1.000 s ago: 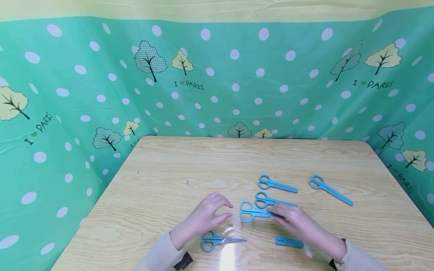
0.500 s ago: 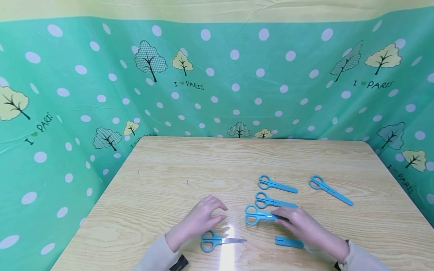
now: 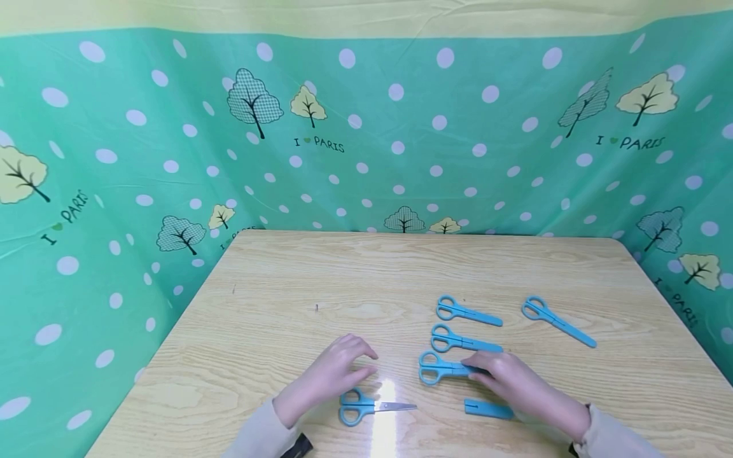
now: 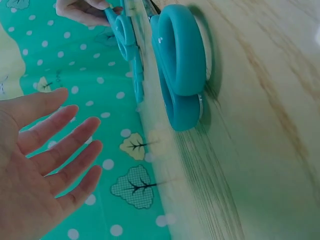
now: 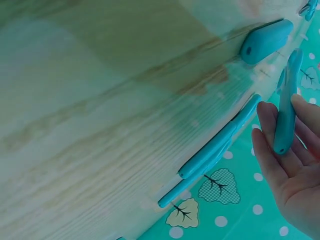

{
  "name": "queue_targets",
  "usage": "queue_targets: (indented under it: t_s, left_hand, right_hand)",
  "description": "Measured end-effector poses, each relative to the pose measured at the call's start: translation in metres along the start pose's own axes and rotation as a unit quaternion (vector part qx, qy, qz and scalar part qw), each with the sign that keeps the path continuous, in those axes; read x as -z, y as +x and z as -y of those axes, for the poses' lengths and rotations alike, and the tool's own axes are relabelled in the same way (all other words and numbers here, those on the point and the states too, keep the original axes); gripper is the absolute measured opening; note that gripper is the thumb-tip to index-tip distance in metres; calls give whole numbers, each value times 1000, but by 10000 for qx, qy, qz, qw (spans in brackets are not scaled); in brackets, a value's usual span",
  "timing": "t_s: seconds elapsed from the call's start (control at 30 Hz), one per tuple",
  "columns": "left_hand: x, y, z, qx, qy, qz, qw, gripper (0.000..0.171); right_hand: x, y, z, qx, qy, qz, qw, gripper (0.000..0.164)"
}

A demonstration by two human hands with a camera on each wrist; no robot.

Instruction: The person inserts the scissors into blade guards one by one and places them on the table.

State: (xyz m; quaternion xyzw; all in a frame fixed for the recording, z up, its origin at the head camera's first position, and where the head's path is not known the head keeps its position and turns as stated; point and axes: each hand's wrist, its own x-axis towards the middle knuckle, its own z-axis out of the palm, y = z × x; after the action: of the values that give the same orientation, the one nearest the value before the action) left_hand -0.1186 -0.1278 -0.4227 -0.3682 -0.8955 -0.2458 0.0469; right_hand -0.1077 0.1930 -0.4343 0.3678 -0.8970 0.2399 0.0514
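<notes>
My right hand [image 3: 509, 378] pinches a pair of blue scissors [image 3: 438, 367] by the blue cover over its blades, the finger loops pointing left. In the right wrist view the covered end of these scissors [image 5: 286, 117] lies between thumb and fingers. My left hand [image 3: 338, 369] holds nothing, its fingers loosely bent and spread, above and behind an uncovered pair of scissors [image 3: 357, 407] with metal blades showing. Close in the left wrist view are the loops of the uncovered scissors [image 4: 182, 60]. A loose blue blade cover [image 3: 488, 409] lies on the table in front of my right hand.
Two covered scissors, the nearer pair [image 3: 458, 339] and the farther pair [image 3: 466, 312], lie just behind the held ones. Another covered pair [image 3: 558, 321] lies farther right. The wooden table [image 3: 275, 280] ends at a green dotted curtain [image 3: 395, 127].
The held scissors have moved a little right and toward me with my right hand. My left hand has drawn back slightly to the left. The things lying on the table have not moved.
</notes>
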Motion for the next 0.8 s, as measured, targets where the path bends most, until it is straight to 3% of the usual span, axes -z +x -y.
queue_targets:
  t_s: [0.43, 0.8]
  left_hand:
    - [1, -5, 2, 81, 29, 183, 9998, 16]
    - [2, -5, 2, 269, 58, 563, 9980, 16]
  right_hand:
    - [0, 2, -4, -388, 12, 433, 9983, 22]
    - [-1, 3, -3, -827, -208, 775, 9933, 20]
